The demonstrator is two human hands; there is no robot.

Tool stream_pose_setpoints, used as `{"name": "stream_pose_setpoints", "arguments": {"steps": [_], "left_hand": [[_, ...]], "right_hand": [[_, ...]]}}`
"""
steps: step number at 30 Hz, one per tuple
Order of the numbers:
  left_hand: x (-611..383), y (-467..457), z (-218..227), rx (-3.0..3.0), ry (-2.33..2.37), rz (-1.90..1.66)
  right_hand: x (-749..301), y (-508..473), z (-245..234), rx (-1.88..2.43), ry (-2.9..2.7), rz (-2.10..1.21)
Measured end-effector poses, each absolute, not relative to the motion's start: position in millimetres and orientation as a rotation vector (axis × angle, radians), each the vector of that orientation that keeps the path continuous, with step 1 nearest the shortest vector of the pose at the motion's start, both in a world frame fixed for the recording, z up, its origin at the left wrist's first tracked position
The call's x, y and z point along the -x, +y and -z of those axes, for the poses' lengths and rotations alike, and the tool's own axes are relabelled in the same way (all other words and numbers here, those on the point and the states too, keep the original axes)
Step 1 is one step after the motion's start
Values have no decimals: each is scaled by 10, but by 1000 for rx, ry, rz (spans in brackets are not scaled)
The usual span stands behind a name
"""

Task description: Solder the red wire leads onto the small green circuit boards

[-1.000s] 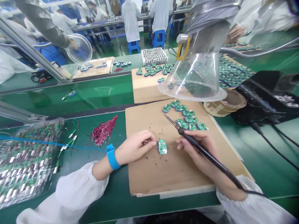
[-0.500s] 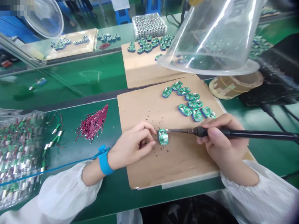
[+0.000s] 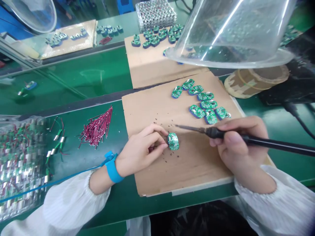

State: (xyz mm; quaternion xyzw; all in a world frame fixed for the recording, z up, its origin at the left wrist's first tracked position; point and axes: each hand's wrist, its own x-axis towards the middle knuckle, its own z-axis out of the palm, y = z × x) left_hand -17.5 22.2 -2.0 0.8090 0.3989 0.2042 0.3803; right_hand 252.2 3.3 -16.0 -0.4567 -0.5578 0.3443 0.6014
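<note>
My left hand (image 3: 142,149) rests on a brown cardboard sheet (image 3: 187,167), its fingers pinched together against the left edge of a small green circuit board (image 3: 173,141). What the pinch holds is too small to make out. My right hand (image 3: 240,144) grips a black soldering iron (image 3: 258,141) lying almost level. The iron's tip hangs just above and to the right of the board, a little clear of it. A blue wrist strap (image 3: 112,167) with a blue cord circles my left wrist.
Several more green boards (image 3: 204,105) lie at the cardboard's far right. A bundle of red wires (image 3: 97,127) lies to the left, a bag of parts (image 3: 19,164) further left. A clear extraction hood (image 3: 233,32) hangs overhead above a tape roll (image 3: 256,80). A second cardboard sheet (image 3: 152,70) lies beyond.
The iron swung down from upright to level, its tip reached the small board, and it has now lifted slightly off it. My left hand stayed pinched at the board's edge.
</note>
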Motion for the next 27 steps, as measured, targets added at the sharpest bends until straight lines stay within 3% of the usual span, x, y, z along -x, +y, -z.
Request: {"name": "stream_pose_setpoints", "arguments": {"steps": [7, 15, 27], "left_hand": [[171, 192, 2, -2312, 584, -297], [280, 332, -50, -2302, 963, -470], [220, 284, -31, -2197, 1066, -574]], "right_hand": [[-2377, 131, 218, 1005, -1883, -816], [-2385, 168, 330, 1000, -2130, -617], [-2460, 80, 231, 1021, -1959, -697]]}}
